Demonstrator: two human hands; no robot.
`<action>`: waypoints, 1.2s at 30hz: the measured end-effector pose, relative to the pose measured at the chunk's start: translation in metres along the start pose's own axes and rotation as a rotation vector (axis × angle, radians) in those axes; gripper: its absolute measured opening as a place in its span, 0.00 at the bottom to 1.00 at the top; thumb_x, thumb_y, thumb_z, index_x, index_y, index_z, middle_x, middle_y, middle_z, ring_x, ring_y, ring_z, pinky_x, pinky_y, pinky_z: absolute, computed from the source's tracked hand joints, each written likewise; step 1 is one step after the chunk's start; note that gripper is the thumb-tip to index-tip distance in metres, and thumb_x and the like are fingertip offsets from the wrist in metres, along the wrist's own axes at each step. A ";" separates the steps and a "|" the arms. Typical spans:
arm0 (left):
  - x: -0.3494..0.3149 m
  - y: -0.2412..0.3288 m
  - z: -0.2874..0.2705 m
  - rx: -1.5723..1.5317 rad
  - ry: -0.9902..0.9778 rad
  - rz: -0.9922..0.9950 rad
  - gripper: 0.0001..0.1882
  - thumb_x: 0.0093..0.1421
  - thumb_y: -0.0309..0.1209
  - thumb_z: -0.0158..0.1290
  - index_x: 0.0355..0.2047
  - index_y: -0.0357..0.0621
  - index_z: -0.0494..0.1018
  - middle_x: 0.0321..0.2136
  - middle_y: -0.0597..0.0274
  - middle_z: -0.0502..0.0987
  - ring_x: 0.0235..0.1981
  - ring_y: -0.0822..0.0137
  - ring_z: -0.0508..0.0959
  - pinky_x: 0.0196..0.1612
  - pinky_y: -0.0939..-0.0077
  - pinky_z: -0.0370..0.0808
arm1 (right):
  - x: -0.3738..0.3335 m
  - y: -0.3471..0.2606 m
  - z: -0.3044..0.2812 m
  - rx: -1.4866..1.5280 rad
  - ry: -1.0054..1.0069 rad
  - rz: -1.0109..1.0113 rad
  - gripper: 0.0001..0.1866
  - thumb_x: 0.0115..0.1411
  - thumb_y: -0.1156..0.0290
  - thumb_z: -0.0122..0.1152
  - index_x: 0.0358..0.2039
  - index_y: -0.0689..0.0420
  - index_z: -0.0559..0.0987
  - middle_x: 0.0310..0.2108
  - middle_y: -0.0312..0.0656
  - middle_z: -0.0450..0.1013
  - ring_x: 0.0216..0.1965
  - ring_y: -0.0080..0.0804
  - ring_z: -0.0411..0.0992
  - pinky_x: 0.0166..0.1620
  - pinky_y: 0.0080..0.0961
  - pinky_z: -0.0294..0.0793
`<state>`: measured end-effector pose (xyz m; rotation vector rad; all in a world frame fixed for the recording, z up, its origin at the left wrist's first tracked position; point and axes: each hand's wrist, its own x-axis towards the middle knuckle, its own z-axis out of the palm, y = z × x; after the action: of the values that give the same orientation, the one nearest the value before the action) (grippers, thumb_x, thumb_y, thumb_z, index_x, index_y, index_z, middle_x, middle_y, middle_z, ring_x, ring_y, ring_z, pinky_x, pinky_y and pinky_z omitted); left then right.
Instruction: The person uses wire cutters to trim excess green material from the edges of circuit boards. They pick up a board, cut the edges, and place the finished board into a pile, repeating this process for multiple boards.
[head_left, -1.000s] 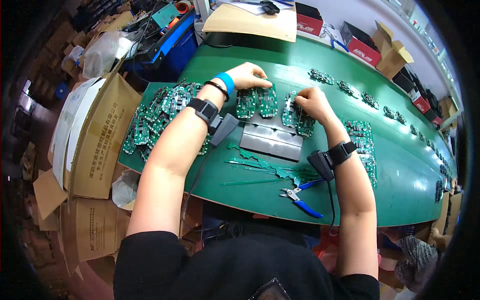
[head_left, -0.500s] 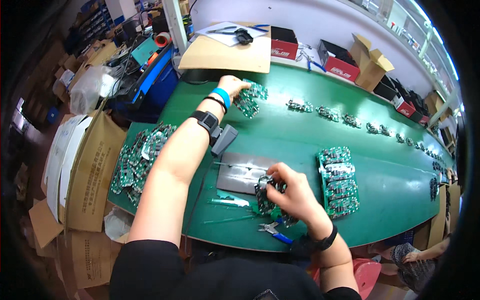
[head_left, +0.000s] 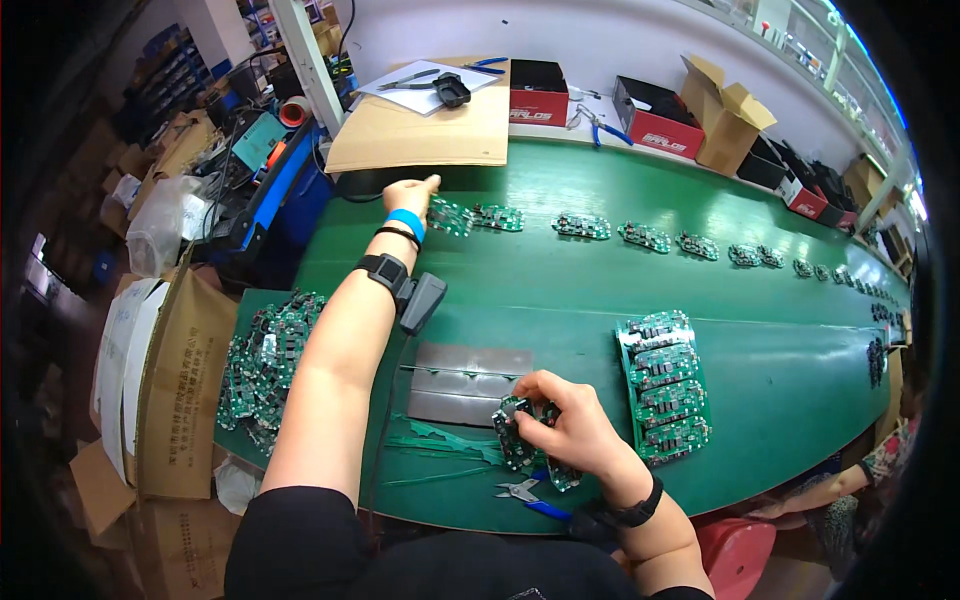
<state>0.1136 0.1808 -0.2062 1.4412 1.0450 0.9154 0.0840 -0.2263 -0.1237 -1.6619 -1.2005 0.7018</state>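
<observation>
"Left hand (head_left: 404, 197), grip?"
"Clamped on a circuit board (head_left: 452, 218), motion-blurred, toward the far edge of the tabletop (head_left: 780, 370); fingers partly hidden."
"Right hand (head_left: 572, 428), grip?"
"Clamped on bundled boards (head_left: 510, 432), toward the near edge; count hidden by fingers."
"Beyond?"
"Grey plate (head_left: 465, 385), one corner covered; blue-handled pliers (head_left: 546, 510), partly covered, by the near edge."

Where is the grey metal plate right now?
In the head view, the grey metal plate lies on the green table, just left of the right hand and beyond the thin green strips.
</observation>
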 end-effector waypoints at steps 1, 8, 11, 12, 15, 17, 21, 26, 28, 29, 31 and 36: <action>0.009 -0.004 -0.006 -0.049 0.099 0.009 0.13 0.49 0.35 0.70 0.24 0.38 0.80 0.21 0.62 0.78 0.22 0.71 0.72 0.27 0.74 0.67 | 0.000 0.001 0.001 -0.004 -0.005 0.001 0.15 0.52 0.71 0.64 0.39 0.61 0.75 0.29 0.50 0.76 0.32 0.43 0.77 0.36 0.33 0.75; 0.072 -0.054 -0.054 0.249 0.348 -0.055 0.20 0.62 0.42 0.52 0.25 0.37 0.82 0.28 0.48 0.82 0.31 0.53 0.82 0.43 0.62 0.76 | 0.003 0.001 0.005 0.013 -0.006 0.009 0.13 0.52 0.72 0.65 0.38 0.61 0.76 0.26 0.48 0.76 0.27 0.38 0.77 0.32 0.29 0.75; 0.032 -0.021 -0.027 0.751 0.265 0.098 0.20 0.60 0.45 0.50 0.33 0.42 0.83 0.37 0.47 0.81 0.45 0.48 0.77 0.50 0.55 0.74 | 0.001 0.004 0.002 -0.003 0.080 0.073 0.13 0.51 0.73 0.65 0.38 0.61 0.76 0.26 0.47 0.76 0.27 0.35 0.76 0.32 0.27 0.75; 0.023 -0.012 -0.031 0.819 0.334 0.299 0.18 0.60 0.43 0.51 0.31 0.42 0.83 0.34 0.47 0.82 0.39 0.48 0.79 0.44 0.58 0.75 | 0.002 0.003 0.002 0.001 0.098 0.073 0.13 0.51 0.73 0.65 0.38 0.61 0.76 0.26 0.46 0.76 0.27 0.34 0.76 0.32 0.26 0.74; -0.020 0.030 -0.023 0.517 -0.229 0.247 0.15 0.59 0.39 0.54 0.30 0.38 0.81 0.21 0.60 0.79 0.26 0.64 0.79 0.30 0.72 0.75 | 0.003 0.010 0.005 -0.023 0.226 0.044 0.13 0.51 0.74 0.65 0.38 0.61 0.77 0.25 0.44 0.75 0.26 0.30 0.75 0.32 0.24 0.74; -0.102 0.081 -0.005 0.153 -0.799 -0.163 0.17 0.62 0.39 0.56 0.43 0.39 0.77 0.34 0.57 0.78 0.31 0.67 0.78 0.34 0.74 0.78 | 0.001 0.018 0.006 0.014 0.364 0.037 0.12 0.50 0.77 0.65 0.37 0.62 0.76 0.25 0.41 0.75 0.27 0.24 0.73 0.31 0.21 0.72; -0.204 0.117 -0.008 0.433 -1.659 -0.016 0.34 0.54 0.42 0.65 0.56 0.37 0.68 0.39 0.56 0.78 0.36 0.68 0.78 0.39 0.75 0.76 | 0.001 0.029 0.004 0.173 0.500 0.011 0.12 0.54 0.80 0.63 0.40 0.64 0.75 0.31 0.38 0.76 0.30 0.19 0.71 0.33 0.16 0.70; -0.192 0.107 -0.015 0.383 -1.610 0.211 0.34 0.47 0.32 0.68 0.55 0.39 0.69 0.35 0.56 0.79 0.33 0.71 0.79 0.35 0.76 0.77 | 0.007 0.012 0.011 0.319 0.524 0.091 0.12 0.58 0.78 0.62 0.43 0.64 0.75 0.31 0.36 0.74 0.28 0.16 0.68 0.31 0.15 0.67; -0.154 0.120 -0.029 0.382 -1.416 0.134 0.31 0.49 0.30 0.66 0.54 0.39 0.70 0.34 0.56 0.79 0.32 0.71 0.80 0.33 0.76 0.79 | 0.003 0.023 0.004 0.191 0.518 0.058 0.06 0.60 0.76 0.61 0.37 0.64 0.77 0.27 0.34 0.73 0.27 0.15 0.65 0.29 0.15 0.63; -0.129 0.122 -0.039 0.376 -1.245 0.126 0.29 0.50 0.28 0.65 0.53 0.40 0.71 0.34 0.56 0.79 0.31 0.71 0.80 0.33 0.76 0.80 | 0.002 0.024 0.002 0.164 0.481 0.058 0.05 0.61 0.76 0.61 0.35 0.64 0.78 0.26 0.33 0.72 0.27 0.14 0.65 0.28 0.14 0.63; -0.075 0.114 -0.059 0.412 -0.811 0.144 0.22 0.52 0.28 0.64 0.49 0.43 0.75 0.34 0.61 0.79 0.34 0.69 0.80 0.32 0.76 0.79 | 0.002 0.017 0.002 0.132 0.426 0.107 0.07 0.63 0.75 0.57 0.31 0.65 0.78 0.24 0.37 0.72 0.26 0.20 0.66 0.30 0.19 0.66; 0.033 0.050 -0.124 0.282 -0.015 -0.140 0.10 0.52 0.21 0.59 0.36 0.45 0.77 0.29 0.64 0.78 0.28 0.68 0.77 0.24 0.72 0.76 | 0.005 0.013 0.007 0.096 0.268 0.085 0.07 0.64 0.77 0.49 0.35 0.65 0.76 0.30 0.45 0.71 0.33 0.31 0.69 0.38 0.25 0.68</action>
<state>0.0134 0.2494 -0.1416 1.5787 1.2858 0.6752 0.0852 -0.2206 -0.1384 -1.6738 -0.8985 0.5583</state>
